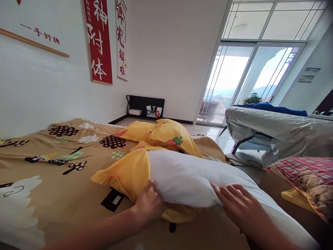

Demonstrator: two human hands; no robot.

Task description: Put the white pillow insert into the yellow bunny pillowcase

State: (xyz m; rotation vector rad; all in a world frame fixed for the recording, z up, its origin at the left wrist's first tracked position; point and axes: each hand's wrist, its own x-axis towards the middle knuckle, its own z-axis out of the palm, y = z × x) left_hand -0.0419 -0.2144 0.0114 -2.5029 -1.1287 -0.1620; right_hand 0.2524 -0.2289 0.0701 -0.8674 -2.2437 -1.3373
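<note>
A white pillow [187, 178] lies on the bed, its far end inside a yellow pillowcase [127, 172]. My left hand [149, 205] grips the open edge of the pillowcase where it meets the pillow. My right hand [240, 208] rests flat on the pillow's bare near part, fingers spread. A second yellow pillow [166, 133] with a carrot print lies just beyond.
The bed is covered by a tan sheet [59, 166] with cartoon prints. A plaid cushion [309, 177] sits at the right. A table under grey plastic [275, 128] stands beyond, before glass balcony doors [234, 80]. Red banners [99, 41] hang on the white wall.
</note>
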